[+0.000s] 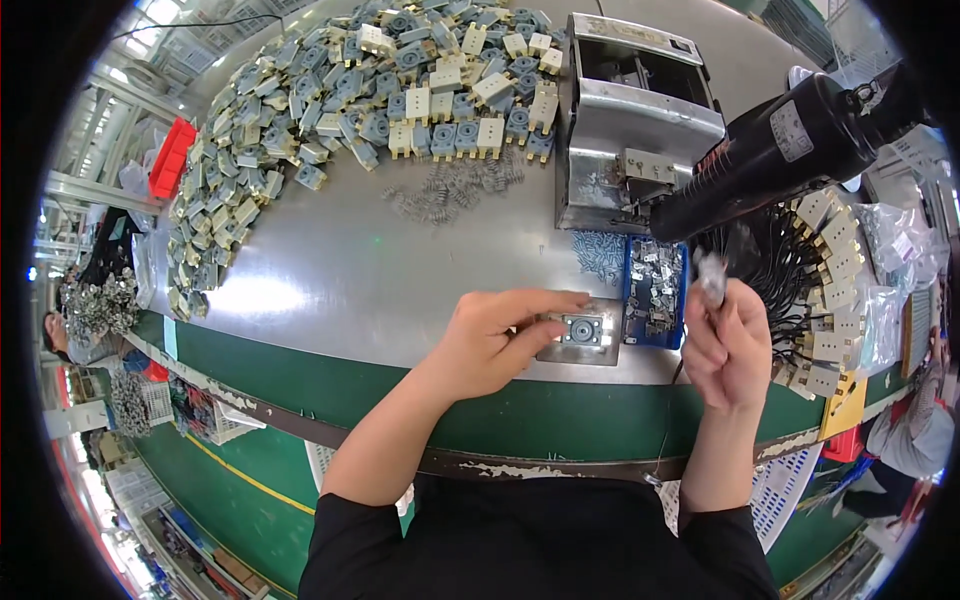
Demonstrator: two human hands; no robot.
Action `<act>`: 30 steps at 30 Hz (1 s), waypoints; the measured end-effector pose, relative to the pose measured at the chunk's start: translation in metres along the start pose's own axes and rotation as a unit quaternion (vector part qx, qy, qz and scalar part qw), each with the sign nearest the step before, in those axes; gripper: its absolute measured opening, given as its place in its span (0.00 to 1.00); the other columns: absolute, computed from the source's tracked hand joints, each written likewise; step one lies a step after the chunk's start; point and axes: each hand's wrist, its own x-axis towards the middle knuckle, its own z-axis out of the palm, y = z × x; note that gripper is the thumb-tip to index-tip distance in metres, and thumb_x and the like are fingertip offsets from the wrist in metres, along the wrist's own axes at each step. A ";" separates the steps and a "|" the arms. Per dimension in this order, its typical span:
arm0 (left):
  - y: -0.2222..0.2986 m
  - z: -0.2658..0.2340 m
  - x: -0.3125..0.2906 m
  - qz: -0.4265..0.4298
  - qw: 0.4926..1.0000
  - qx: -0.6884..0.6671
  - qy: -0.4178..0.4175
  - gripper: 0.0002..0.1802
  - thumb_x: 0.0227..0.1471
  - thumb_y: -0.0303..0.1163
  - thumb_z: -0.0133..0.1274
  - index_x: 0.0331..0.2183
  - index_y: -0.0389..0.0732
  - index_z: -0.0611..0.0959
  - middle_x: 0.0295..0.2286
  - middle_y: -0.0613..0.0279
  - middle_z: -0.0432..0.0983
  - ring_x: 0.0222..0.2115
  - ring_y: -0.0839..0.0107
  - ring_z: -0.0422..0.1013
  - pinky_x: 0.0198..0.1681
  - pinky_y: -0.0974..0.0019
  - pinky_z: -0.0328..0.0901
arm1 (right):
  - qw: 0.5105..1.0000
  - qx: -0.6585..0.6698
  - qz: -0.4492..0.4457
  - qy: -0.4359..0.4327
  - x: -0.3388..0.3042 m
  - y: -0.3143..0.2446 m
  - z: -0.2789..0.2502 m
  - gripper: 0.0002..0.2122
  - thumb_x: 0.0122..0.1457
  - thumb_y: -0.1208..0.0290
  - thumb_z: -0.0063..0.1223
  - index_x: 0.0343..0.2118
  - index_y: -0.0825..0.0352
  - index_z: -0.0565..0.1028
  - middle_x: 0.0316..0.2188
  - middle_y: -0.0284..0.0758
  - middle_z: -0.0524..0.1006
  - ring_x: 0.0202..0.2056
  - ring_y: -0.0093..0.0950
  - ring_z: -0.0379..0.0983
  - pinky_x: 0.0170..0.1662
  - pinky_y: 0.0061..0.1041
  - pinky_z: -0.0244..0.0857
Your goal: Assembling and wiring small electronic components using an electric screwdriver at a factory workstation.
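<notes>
My left hand [500,335] pinches a small grey housing with a round centre [581,330] between thumb and fingers. That housing sits in a square metal fixture [598,358] near the front of the bench. To the right, my right hand [728,345] is raised with its fingers closed round a small, blurred, greyish thing [711,277] whose kind I cannot make out. Between the hands lies a blue tray [682,335] of small metal terminal pieces [655,285]. Small screws [598,253] are scattered behind the fixture.
A black cylindrical tool [760,160] slants over the right side, before a metal machine [640,120]. Many grey-and-cream housings [440,95] are heaped at the back left, with loose springs [455,188] in front. Black-corded cream parts [835,265] lie at right; a red bin [172,158] stands far left.
</notes>
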 end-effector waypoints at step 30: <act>0.010 0.005 0.014 0.168 0.982 0.082 0.026 0.21 0.54 0.35 0.68 0.46 0.33 0.86 0.48 0.49 0.81 0.47 0.58 0.78 0.50 0.60 0.73 | 0.831 -0.541 -0.121 -0.041 0.006 0.017 0.045 0.08 0.57 0.84 0.62 0.39 0.73 0.85 0.37 0.43 0.85 0.34 0.30 0.81 0.38 0.26 0.73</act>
